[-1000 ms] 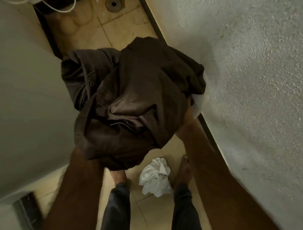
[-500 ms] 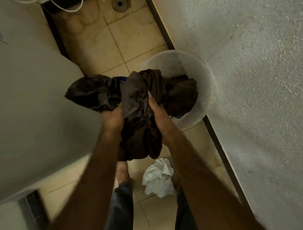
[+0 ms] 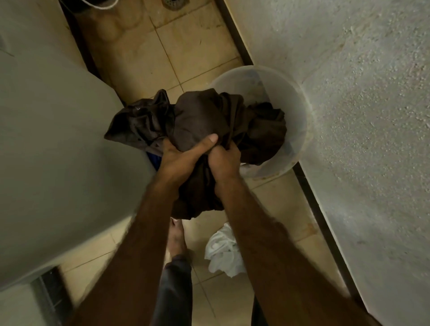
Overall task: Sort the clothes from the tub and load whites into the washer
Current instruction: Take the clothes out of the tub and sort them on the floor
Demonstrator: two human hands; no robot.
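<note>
Both hands clamp one bunched dark brown garment [image 3: 204, 121] at the centre of the view. The left hand [image 3: 183, 154] lies over the cloth with its thumb stretched toward 2 o'clock; the right hand [image 3: 224, 160] is a closed fist around a fold, touching the left. Both bare forearms reach up from 6 o'clock. The garment's far end drapes into the one pale plastic tub [image 3: 300, 130] at 2 o'clock, which stands against the rough plaster wall [image 3: 349, 116] filling the right side. A bit of blue cloth [image 3: 156, 160] shows just under the garment at 9 o'clock. One crumpled white cloth [image 3: 223, 252] lies on the beige tiled floor [image 3: 186, 53] at 5 o'clock, beside a bare foot [image 3: 176, 237]. A floor drain [image 3: 173, 2] sits at 12 o'clock. The washer's pale body [image 3: 53, 151] fills the left.
</note>
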